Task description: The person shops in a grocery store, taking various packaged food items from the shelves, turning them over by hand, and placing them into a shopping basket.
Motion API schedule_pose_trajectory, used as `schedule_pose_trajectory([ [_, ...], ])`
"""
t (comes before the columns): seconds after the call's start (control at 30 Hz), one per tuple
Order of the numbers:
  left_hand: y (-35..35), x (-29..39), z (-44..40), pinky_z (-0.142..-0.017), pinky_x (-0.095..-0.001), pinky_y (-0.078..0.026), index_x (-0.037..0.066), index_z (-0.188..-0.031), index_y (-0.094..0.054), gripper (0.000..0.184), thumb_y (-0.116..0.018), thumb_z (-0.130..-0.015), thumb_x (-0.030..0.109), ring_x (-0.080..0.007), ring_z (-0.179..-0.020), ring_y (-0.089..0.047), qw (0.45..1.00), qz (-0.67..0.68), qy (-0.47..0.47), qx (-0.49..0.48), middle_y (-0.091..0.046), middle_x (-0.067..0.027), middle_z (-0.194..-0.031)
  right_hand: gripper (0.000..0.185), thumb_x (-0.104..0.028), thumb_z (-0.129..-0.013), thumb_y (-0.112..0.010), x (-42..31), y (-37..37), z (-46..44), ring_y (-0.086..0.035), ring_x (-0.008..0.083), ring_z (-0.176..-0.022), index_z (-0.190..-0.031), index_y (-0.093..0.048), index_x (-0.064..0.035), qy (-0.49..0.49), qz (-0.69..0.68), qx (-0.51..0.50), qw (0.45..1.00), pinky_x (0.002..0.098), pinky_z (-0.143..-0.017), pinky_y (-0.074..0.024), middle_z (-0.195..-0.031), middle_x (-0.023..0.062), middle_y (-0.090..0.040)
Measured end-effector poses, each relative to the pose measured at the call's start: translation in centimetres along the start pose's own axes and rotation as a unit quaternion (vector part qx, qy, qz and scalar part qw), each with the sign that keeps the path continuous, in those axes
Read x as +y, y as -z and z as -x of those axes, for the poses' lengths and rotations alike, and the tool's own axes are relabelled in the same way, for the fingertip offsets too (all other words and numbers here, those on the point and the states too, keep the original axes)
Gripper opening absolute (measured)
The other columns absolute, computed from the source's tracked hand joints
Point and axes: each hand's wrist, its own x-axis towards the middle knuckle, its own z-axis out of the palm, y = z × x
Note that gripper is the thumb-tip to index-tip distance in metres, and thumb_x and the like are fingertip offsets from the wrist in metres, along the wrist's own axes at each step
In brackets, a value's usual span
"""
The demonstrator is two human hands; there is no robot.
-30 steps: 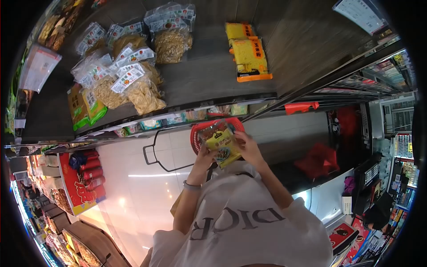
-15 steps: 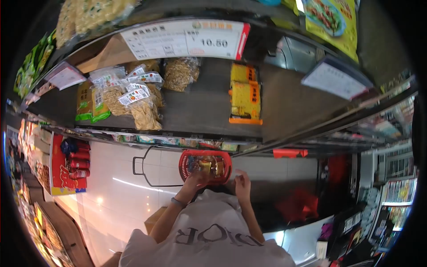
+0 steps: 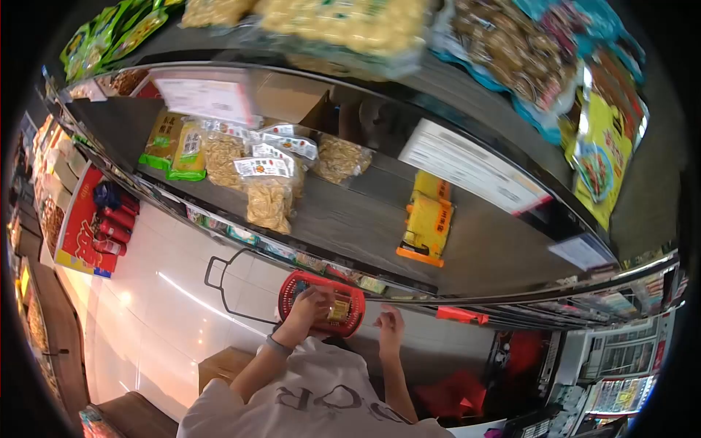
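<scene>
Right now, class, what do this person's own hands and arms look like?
The left hand and right hand are ungloved. A grey band circles the left wrist; the right shows none. The shirt is white, short-sleeved, with dark lettering.

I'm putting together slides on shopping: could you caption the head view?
Left hand over a red basket, right hand beside it, near a shelf of bagged food.

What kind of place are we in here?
Most likely a grocery store or supermarket: printed labels line the shelf edges, bagged dry foods lie on the shelf, and a red shopping basket sits below it.
</scene>
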Motion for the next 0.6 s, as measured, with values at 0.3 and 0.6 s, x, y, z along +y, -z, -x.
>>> schedule_pose_trajectory([
  [0.3,8.5,14.7,-1.4,-0.073,-0.0289,-0.051,0.001,-0.108,-0.057,0.021,-0.048,-0.089,-0.003,-0.0169,-0.087,-0.061,0.886,-0.288,-0.34,0.13,-0.062,-0.0079,-0.099,0.013,-0.006,-0.094,-0.055,-9.3,-15.1,0.1,-0.052,0.0104,-0.074,-0.106,-0.06,-0.0036,0.183,-0.029,0.052,0.981,0.0265,-0.071,-0.0454,-0.081,0.0004,-0.052],
  [0.6,14.9,21.3,-6.9,-0.088,-0.0403,-0.047,-0.001,-0.123,-0.051,0.045,-0.065,-0.08,0.002,-0.034,-0.107,-0.055,0.812,-0.438,-0.379,0.067,-0.061,-0.018,-0.116,0.041,-0.03,-0.086,-0.072,-12.7,-30.5,-3.5,-0.034,0.0418,-0.12,-0.108,-0.061,0.0018,0.286,0.413,0.051,0.863,0.0506,-0.096,-0.0394,-0.129,0.0196,-0.043],
])
